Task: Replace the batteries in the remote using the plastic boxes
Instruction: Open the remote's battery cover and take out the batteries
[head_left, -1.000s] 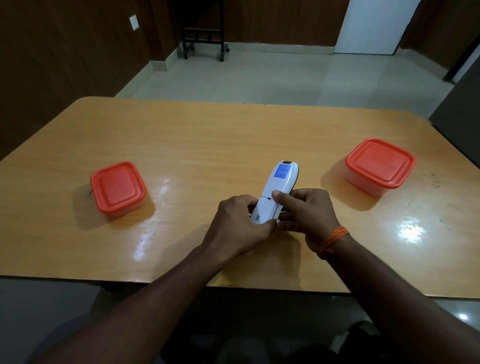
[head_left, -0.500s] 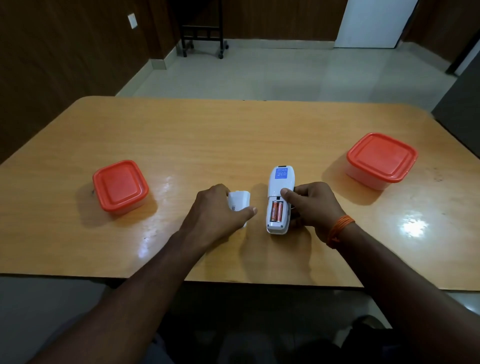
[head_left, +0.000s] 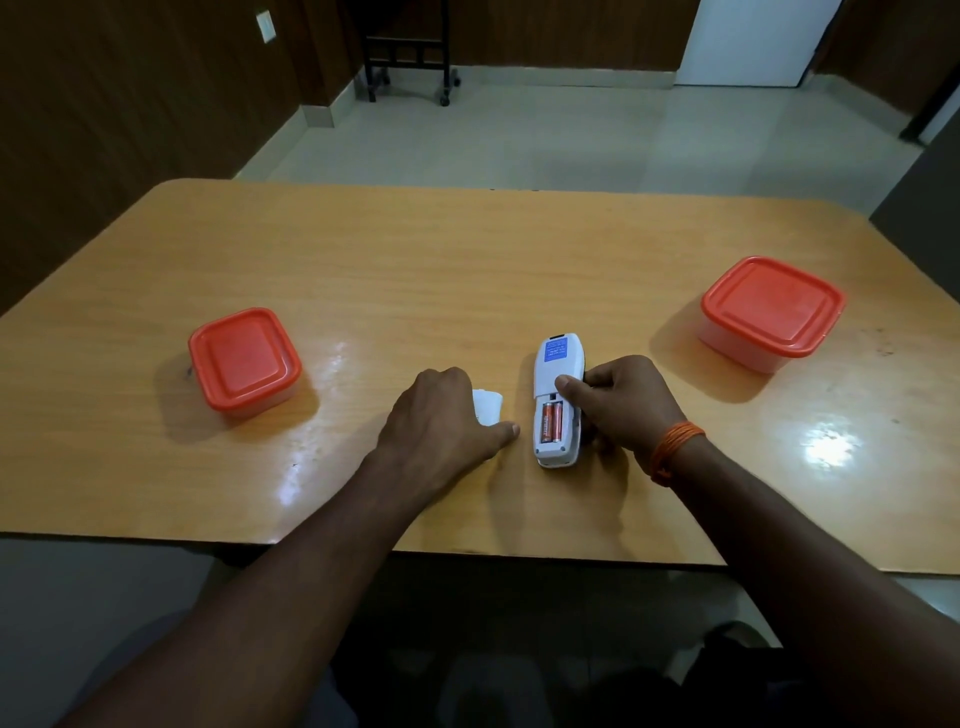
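Thumb of right hand (head_left: 621, 402) presses white plastic remote (head_left: 555, 371) on its back, fingers curled round its side. It lies face-down on wooden table (head_left: 467, 260), two orange batteries (head_left: 551, 422) exposed. Fingers of left hand (head_left: 441, 415) curl over white battery cover (head_left: 488, 408) just beside. Red-lidded plastic boxes closed: left box (head_left: 244, 358), right box (head_left: 771, 312), each well apart from remote.

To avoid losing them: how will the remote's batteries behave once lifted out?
The batteries are cylinders, so likely roll on the glossy table. Small and smooth, probably slippery. Snug in the remote, perhaps hard to pry.
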